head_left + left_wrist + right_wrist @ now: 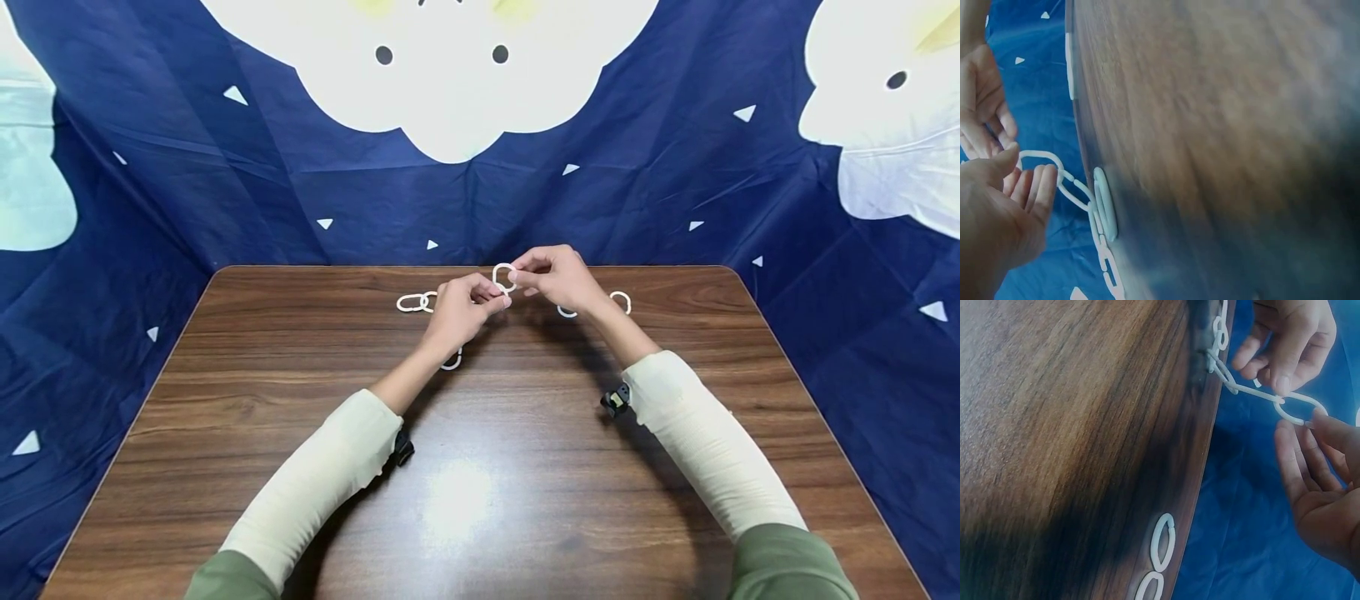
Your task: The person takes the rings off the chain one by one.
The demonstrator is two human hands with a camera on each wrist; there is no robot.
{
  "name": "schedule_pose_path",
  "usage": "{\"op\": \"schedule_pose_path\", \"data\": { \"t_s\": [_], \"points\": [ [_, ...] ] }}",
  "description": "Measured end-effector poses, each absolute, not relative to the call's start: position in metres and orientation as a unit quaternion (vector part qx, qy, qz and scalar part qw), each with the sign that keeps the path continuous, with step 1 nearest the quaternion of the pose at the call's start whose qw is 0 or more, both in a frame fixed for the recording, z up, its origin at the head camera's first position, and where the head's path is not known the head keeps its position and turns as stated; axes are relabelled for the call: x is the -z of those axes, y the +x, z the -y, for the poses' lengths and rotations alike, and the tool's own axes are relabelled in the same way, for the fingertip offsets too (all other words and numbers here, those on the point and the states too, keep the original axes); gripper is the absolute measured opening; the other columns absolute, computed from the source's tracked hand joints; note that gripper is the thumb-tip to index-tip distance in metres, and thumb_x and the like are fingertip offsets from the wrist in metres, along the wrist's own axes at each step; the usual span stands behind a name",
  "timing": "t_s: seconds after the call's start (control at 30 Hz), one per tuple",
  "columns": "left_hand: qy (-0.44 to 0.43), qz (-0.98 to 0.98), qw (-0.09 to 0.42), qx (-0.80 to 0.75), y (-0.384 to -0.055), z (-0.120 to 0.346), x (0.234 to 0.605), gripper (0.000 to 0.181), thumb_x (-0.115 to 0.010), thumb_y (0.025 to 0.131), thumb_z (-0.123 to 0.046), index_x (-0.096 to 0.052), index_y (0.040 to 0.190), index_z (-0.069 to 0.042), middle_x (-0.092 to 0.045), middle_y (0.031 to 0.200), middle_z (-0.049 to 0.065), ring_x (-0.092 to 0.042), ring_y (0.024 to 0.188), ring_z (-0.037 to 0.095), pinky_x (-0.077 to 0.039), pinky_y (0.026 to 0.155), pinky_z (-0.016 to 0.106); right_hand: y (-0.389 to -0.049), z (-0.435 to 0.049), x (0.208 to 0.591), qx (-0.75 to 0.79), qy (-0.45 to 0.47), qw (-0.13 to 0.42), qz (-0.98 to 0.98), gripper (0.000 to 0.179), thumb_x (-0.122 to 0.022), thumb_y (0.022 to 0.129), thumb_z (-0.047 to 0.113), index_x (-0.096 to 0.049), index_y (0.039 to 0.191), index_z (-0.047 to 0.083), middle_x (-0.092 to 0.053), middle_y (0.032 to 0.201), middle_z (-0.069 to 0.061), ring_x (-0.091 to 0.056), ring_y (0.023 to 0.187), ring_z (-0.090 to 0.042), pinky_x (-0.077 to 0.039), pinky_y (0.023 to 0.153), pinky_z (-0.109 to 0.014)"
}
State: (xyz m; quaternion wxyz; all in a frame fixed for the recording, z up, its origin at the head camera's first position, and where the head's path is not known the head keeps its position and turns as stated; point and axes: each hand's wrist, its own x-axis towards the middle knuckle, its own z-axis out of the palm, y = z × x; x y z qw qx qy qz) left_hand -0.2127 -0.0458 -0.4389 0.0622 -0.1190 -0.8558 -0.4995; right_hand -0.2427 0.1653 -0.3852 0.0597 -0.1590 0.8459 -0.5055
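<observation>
Above the table's far edge, my left hand (459, 312) pinches the end of a chain of white links between thumb and fingertips. My right hand (562, 275) holds a white oval link (1304, 395) by its rim, thumb against fingers. This link loops through the chain's end link in the right wrist view. From the left hand, the chain (1074, 195) hangs down and runs onto the table, where its far links (400, 305) lie to the left. A separate link (452, 367) lies under the left wrist, partly hidden.
Loose white links lie near the far edge, one link (567, 314) beneath the right hand and another link (628, 302) beside the right forearm, both partly covered. A blue patterned cloth (375, 200) hangs behind the brown wooden table (300, 400).
</observation>
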Motion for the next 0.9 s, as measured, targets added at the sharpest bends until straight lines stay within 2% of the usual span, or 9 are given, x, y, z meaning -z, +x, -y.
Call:
{"op": "schedule_pose_path", "data": {
  "t_s": [0.1, 0.2, 0.33, 0.5, 0.7, 0.9],
  "points": [
    [-0.114, 0.86, 0.065, 0.493, -0.212, 0.043, 0.438, 0.018, -0.091, 0.097, -0.024, -0.084, 0.102, -0.009, -0.087, 0.097, 0.006, -0.078, 0.085, 0.019, -0.061, 0.079, 0.029, -0.243, -0.164, 0.384, 0.506, -0.156, 0.06, -0.846, 0.018, -0.082, 0.104, 0.012, -0.084, 0.116, -0.001, -0.085, 0.11, -0.024, -0.084, 0.094, -0.04, -0.07, 0.078, -0.031],
    [-0.106, 0.863, 0.066, 0.489, -0.211, 0.04, 0.438, 0.019, -0.092, 0.096, -0.026, -0.085, 0.101, -0.009, -0.087, 0.096, 0.006, -0.079, 0.086, 0.02, -0.062, 0.082, 0.032, -0.243, -0.163, 0.382, 0.51, -0.155, 0.058, -0.844, 0.018, -0.082, 0.104, 0.012, -0.084, 0.116, -0.002, -0.085, 0.109, -0.024, -0.085, 0.088, -0.031, -0.069, 0.076, -0.027],
    [-0.087, 0.869, 0.066, 0.483, -0.211, 0.038, 0.437, 0.022, -0.094, 0.094, -0.03, -0.086, 0.099, -0.01, -0.087, 0.093, 0.005, -0.08, 0.088, 0.021, -0.063, 0.087, 0.039, -0.244, -0.162, 0.381, 0.513, -0.151, 0.056, -0.843, 0.017, -0.082, 0.104, 0.012, -0.084, 0.114, -0.001, -0.084, 0.108, -0.024, -0.083, 0.083, -0.021, -0.071, 0.081, -0.035],
    [-0.066, 0.878, 0.066, 0.469, -0.212, 0.037, 0.436, 0.023, -0.095, 0.093, -0.034, -0.088, 0.095, -0.012, -0.086, 0.09, 0.003, -0.077, 0.089, 0.021, -0.06, 0.086, 0.042, -0.244, -0.161, 0.381, 0.523, -0.153, 0.058, -0.836, 0.017, -0.082, 0.104, 0.011, -0.084, 0.114, -0.002, -0.083, 0.109, -0.027, -0.083, 0.085, -0.024, -0.071, 0.089, -0.05],
    [-0.064, 0.883, 0.068, 0.459, -0.213, 0.036, 0.432, 0.02, -0.093, 0.094, -0.034, -0.089, 0.093, -0.014, -0.086, 0.086, 0.002, -0.072, 0.083, 0.02, -0.057, 0.08, 0.04, -0.243, -0.159, 0.38, 0.537, -0.155, 0.061, -0.827, 0.017, -0.083, 0.103, 0.01, -0.083, 0.114, -0.004, -0.083, 0.107, -0.027, -0.083, 0.088, -0.031, -0.071, 0.087, -0.049],
    [-0.067, 0.891, 0.064, 0.445, -0.214, 0.037, 0.427, 0.016, -0.093, 0.095, -0.028, -0.089, 0.096, -0.012, -0.087, 0.089, 0.003, -0.075, 0.082, 0.019, -0.06, 0.083, 0.039, -0.243, -0.158, 0.378, 0.543, -0.156, 0.061, -0.823, 0.017, -0.083, 0.103, 0.01, -0.083, 0.114, -0.004, -0.083, 0.106, -0.025, -0.083, 0.088, -0.031, -0.071, 0.086, -0.05]
  ]
}}
